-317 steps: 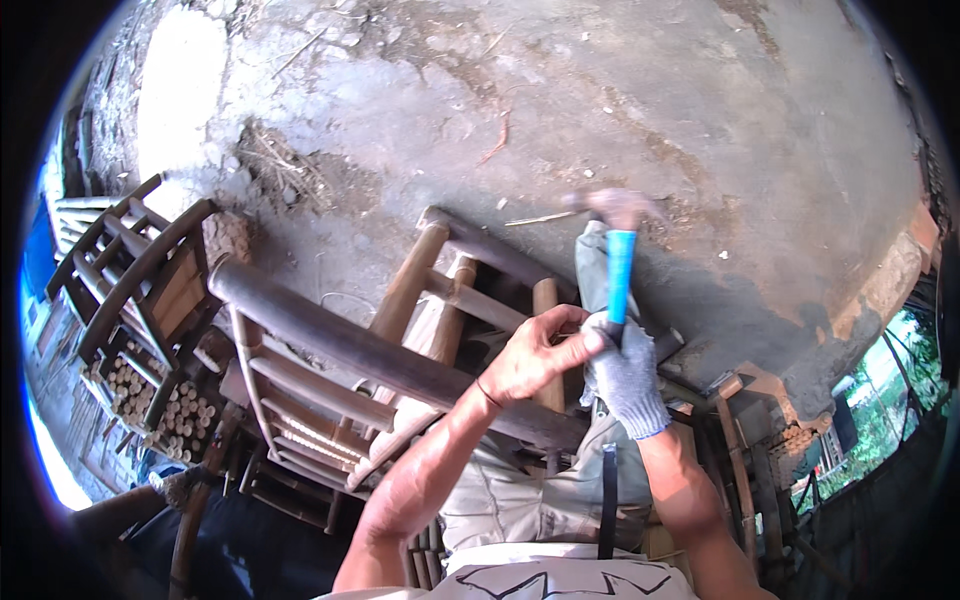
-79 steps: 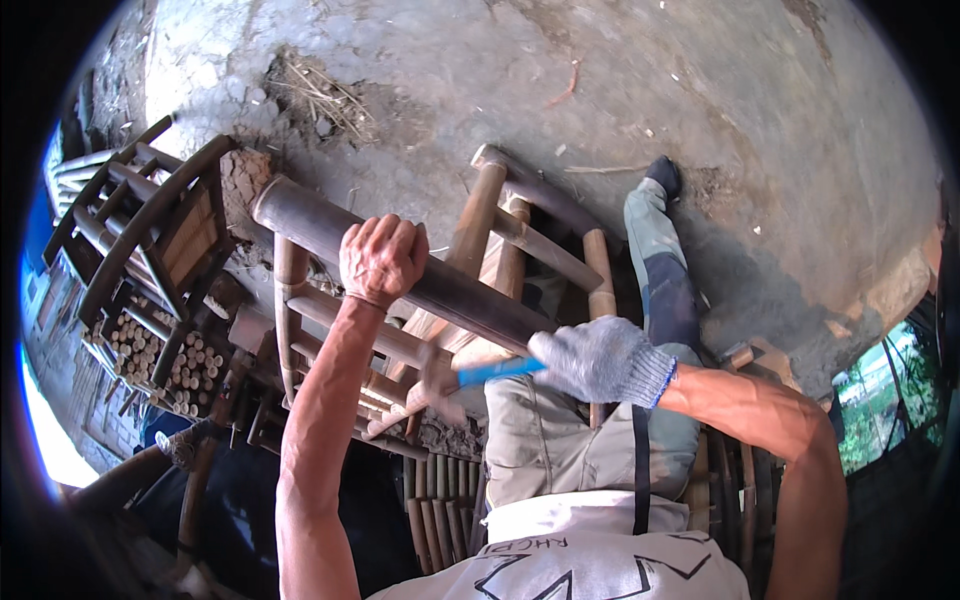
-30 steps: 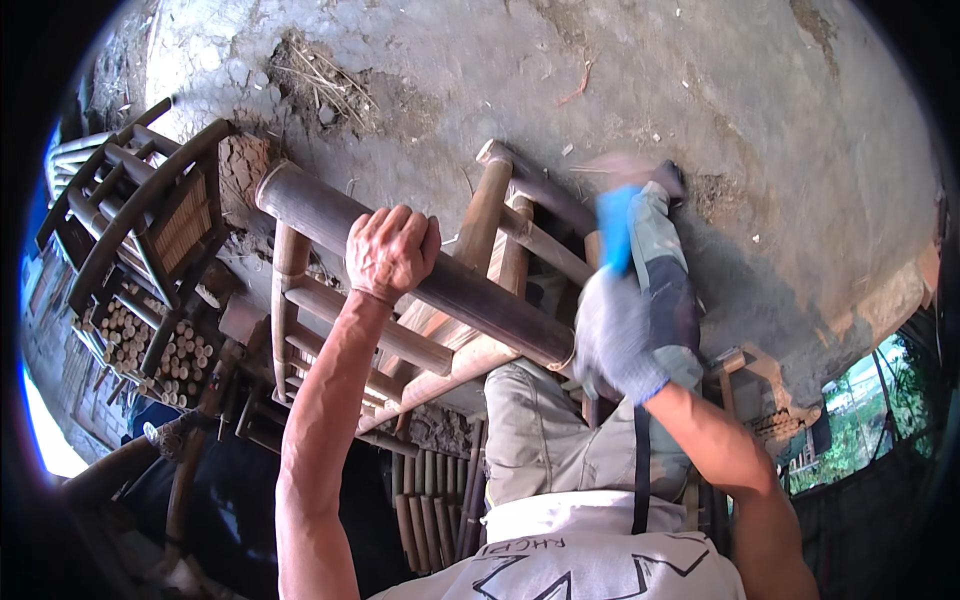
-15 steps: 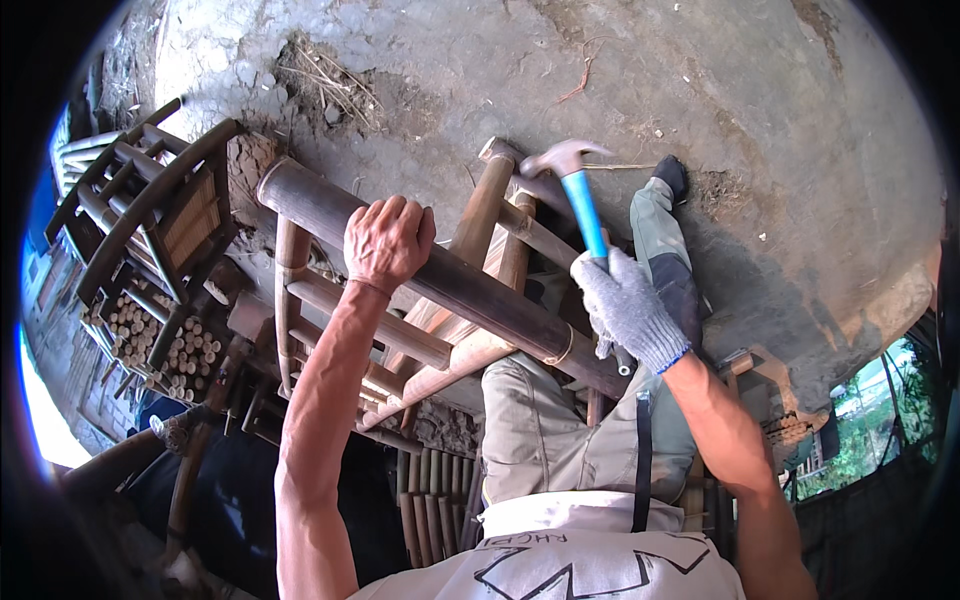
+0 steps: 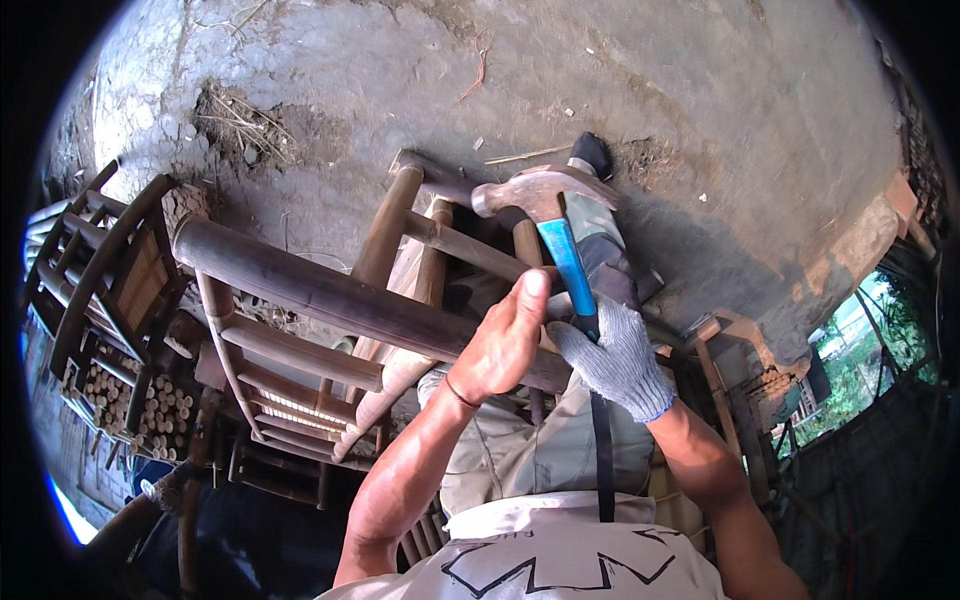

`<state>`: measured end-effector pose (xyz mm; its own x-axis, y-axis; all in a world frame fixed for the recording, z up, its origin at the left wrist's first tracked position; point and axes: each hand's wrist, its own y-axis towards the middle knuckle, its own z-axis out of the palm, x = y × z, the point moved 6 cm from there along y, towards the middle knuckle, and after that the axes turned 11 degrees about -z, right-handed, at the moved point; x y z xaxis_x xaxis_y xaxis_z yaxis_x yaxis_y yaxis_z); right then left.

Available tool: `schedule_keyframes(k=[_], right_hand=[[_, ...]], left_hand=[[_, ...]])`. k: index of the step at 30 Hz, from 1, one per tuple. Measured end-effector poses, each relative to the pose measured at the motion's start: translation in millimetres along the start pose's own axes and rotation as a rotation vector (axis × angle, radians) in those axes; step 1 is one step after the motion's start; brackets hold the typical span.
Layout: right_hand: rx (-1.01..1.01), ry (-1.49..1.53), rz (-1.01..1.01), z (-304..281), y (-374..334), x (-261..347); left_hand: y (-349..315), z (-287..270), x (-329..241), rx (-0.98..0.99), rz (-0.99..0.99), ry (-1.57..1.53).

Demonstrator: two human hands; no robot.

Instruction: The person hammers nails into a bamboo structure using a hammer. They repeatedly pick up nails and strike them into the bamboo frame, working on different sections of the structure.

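In my gloved right hand (image 5: 615,355) is a claw hammer (image 5: 568,265) with a blue handle, its rusty head raised above the bamboo frame. My bare left hand (image 5: 500,345) is over the thick dark bamboo pole (image 5: 320,285), near its right part and close to the right glove. Its visible fingers are stretched out with nothing held; some are hidden. The pole is the top piece of a bamboo chair-like frame (image 5: 385,225) with rungs and slats, lying across in front of my lap.
A finished-looking bamboo chair (image 5: 115,260) stands at the left, above a stack of cut bamboo pieces (image 5: 135,405). Dry straw (image 5: 240,125) lies on the grey ground (image 5: 680,90). A low brick edge (image 5: 770,345) is at the right. My foot (image 5: 590,155) extends beyond the frame.
My left hand has let go of the pole's middle and moved right, toward the hammer hand. The hammer remains in my right hand, and the whole view has shifted.
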<state>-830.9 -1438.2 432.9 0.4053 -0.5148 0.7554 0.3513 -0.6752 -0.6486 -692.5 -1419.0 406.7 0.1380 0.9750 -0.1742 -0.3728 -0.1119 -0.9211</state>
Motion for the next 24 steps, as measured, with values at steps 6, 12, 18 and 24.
schedule_keyframes(k=[6, 12, 18, 24], right_hand=[[0.105, -0.135, 0.032, 8.8, -4.3, -5.1], [-0.043, 0.039, -0.014, 12.7, -1.5, -3.4], [-0.267, 0.829, 0.482, 32.4, -7.9, -23.6], [-0.284, 1.438, 0.599, 60.5, -6.6, -26.9]], left_hand=[[-7.9, 13.5, -2.6, -0.045, 0.025, 0.168], [-12.3, 9.8, 4.8, -0.086, 0.078, 0.182], [-27.0, -4.3, 6.9, -0.216, 0.230, -0.223], [-35.2, -15.8, 5.7, -0.398, 0.375, -0.229]])
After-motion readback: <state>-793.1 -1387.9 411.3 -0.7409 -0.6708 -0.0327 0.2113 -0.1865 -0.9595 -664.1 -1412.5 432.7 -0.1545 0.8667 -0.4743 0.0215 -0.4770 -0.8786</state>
